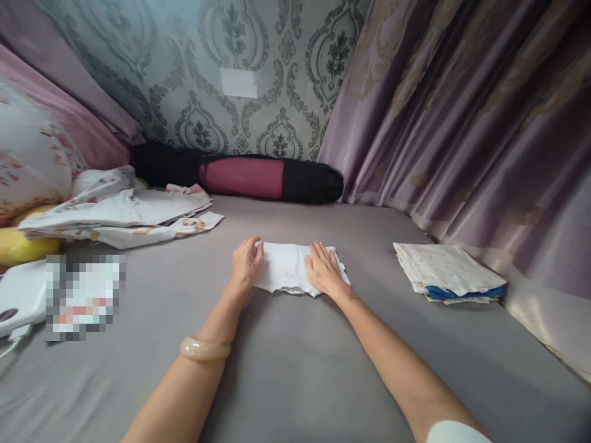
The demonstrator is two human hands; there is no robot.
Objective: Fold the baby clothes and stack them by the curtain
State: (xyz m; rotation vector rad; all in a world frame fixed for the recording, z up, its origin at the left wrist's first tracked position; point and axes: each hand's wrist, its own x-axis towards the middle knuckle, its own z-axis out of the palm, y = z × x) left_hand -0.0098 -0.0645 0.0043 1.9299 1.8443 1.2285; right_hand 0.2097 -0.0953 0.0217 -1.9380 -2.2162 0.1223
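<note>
A small white garment (285,264) lies folded flat on the grey bed sheet, straight ahead of me. Its near edge is uneven, and a small white tag sticks out on the right side. My left hand (248,261) is at the garment's left edge, fingers curled down and closed on it; the fingertips are partly hidden. On the right part of the cloth my right hand (324,269) rests palm down, open, with its fingers stretched toward the far edge.
Folded patterned cloths (450,271) are stacked at right by the purple curtain (462,123). Loose printed clothes (124,209) lie at left, near a white device (23,292) with a cable and a blurred packet (87,298). A black and maroon roll-shaped bag (240,176) lies along the wall.
</note>
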